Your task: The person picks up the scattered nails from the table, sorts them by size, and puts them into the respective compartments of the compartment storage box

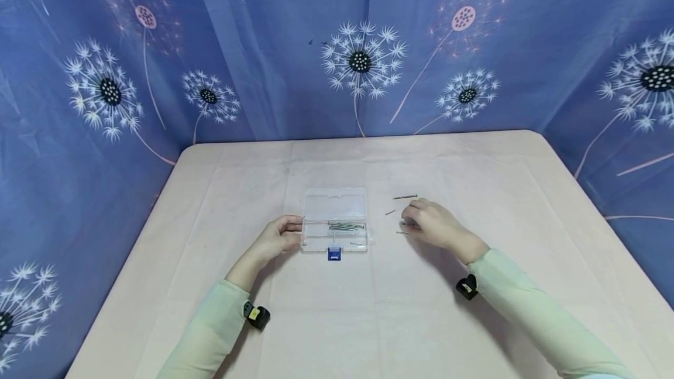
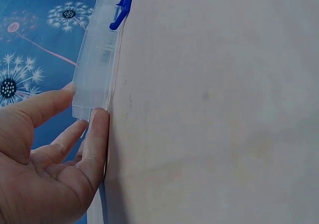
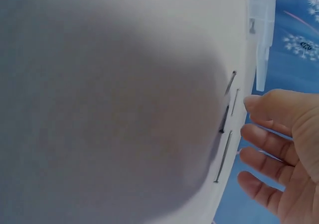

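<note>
A clear plastic storage box lies with its lid folded back and a blue latch at its front. Long metal nails lie bunched in one compartment, and a small nail sits in the front one. My left hand holds the box's left end between thumb and fingers. Right of the box, my right hand hovers just over loose nails, its fingers loosely bent; the right wrist view shows nothing between them. A long nail and a short nail lie beside its fingertips.
A pale cloth covers the table. Behind it and at both sides hangs a blue curtain with dandelion prints. Another small nail lies in front of the right fingertips.
</note>
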